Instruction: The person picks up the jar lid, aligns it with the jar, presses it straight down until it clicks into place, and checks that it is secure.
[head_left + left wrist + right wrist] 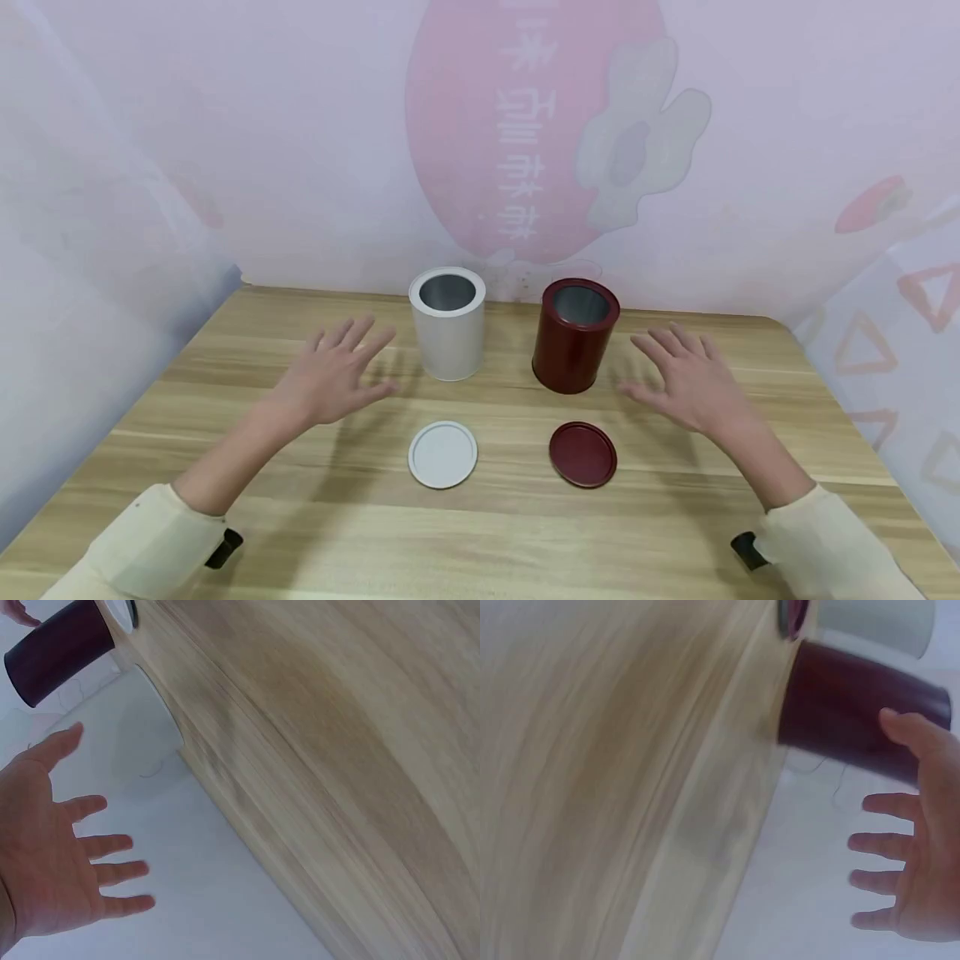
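a: starting at the left, what's the left hand (333,375) doing?
b: it's hovering with fingers spread, gripping nothing, just left of the white tin (447,323), not touching it.
a: and in front of that tin?
b: the white lid (442,454) is lying flat on the wooden table (480,533). further right, the red tin (574,335) is standing open, with the red lid (582,454) lying before it.
a: the right hand (690,377)?
b: it's hanging open beside the red tin, fingers splayed, holding nothing.
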